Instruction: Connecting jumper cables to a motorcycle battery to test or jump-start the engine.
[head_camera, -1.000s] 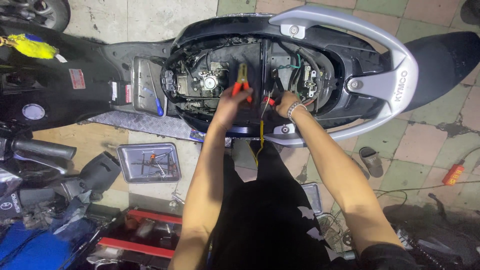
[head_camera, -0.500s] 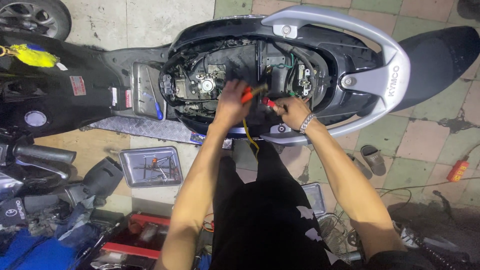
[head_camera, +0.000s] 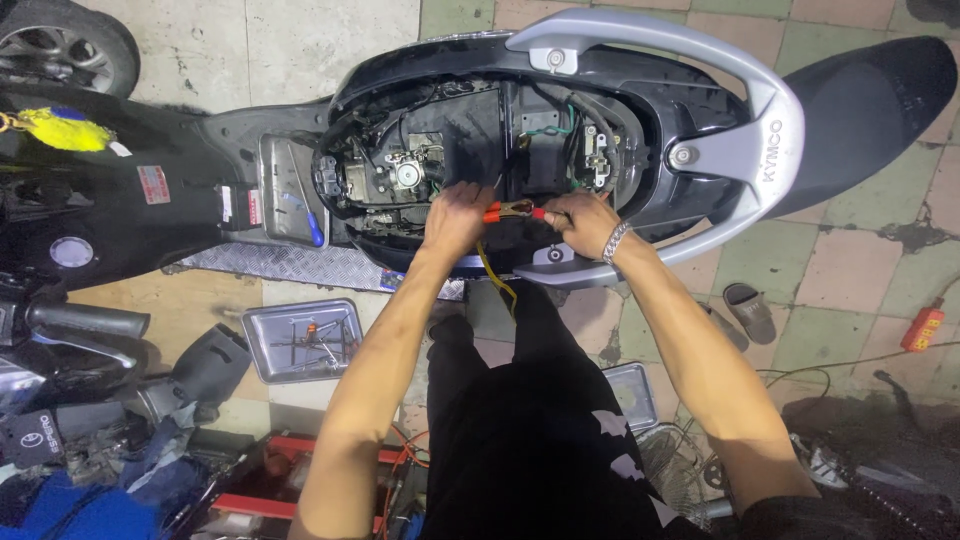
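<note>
A scooter lies before me with its seat tub removed, exposing the engine bay with carburettor, wiring and hoses. My left hand grips a red-handled clamp at the near edge of the bay. My right hand, a bracelet on its wrist, holds the other red-handled end just to the right. A yellow wire hangs down from between the hands.
A metal tray with small parts sits on the floor at left. Black body panels and a red toolbox lie lower left. A sandal, a second tray and an orange power strip lie right.
Both hands dropped from deep in the bay to its near edge. The clamp turned from upright to lying level between the hands.
</note>
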